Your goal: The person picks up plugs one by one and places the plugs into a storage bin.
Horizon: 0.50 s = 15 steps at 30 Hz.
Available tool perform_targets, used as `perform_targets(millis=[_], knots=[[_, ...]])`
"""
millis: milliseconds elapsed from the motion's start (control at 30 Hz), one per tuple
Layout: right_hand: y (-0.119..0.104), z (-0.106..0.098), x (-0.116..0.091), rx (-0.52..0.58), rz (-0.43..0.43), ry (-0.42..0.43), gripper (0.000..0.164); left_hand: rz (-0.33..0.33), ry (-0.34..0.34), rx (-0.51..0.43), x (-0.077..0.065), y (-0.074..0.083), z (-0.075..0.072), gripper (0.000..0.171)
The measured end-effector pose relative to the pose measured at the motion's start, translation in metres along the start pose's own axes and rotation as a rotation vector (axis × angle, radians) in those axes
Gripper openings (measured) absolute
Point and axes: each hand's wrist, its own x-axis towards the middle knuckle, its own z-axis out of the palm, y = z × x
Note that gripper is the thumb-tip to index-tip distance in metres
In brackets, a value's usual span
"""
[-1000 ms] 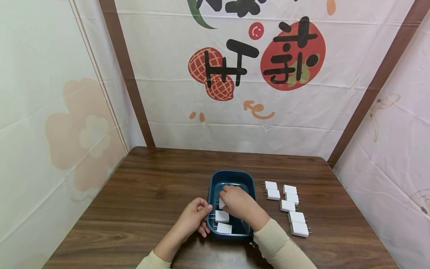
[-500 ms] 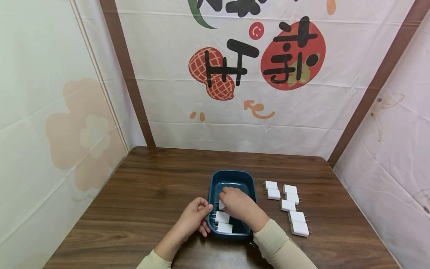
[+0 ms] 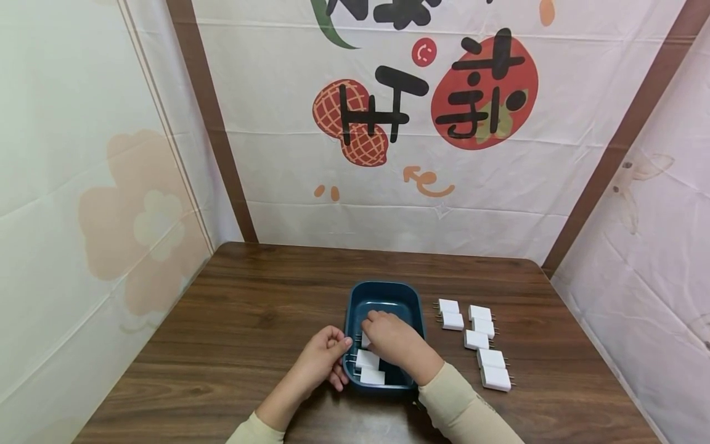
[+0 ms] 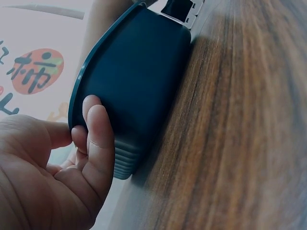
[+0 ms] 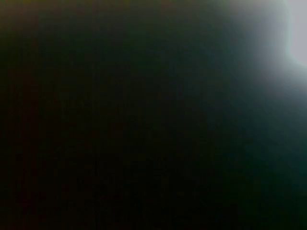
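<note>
Being pinched at its edge by the fingers of the left hand (image 3: 320,359), the blue box (image 3: 388,293) is set on the surface (image 3: 266,308). Inside, one white plug (image 3: 365,340) is partly hidden by the bent fingers of the right hand (image 3: 392,337); whether it is pinched cannot be told. Two plugs (image 3: 367,359) are seen nearer than those fingers, seven plugs (image 3: 476,340) outside to their right.

The left hand (image 3: 322,356) pinches, fingers bent; the right hand (image 3: 396,339) is palm-down, its grip unclear.
</note>
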Motion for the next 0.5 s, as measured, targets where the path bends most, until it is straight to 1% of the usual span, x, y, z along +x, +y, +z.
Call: perform_targets(millis=[233, 500], knots=[[0.0018, -0.0003, 0.0004, 0.011, 0.0, -0.005, 0.031, -0.017, -0.003, -0.007, 0.0012, 0.0004, -0.001, 0.028], [0.0054, -0.004, -0.0016, 0.015, -0.015, 0.003, 0.028, -0.017, -0.002, 0.005, 0.0013, -0.0012, -0.0027, 0.028]])
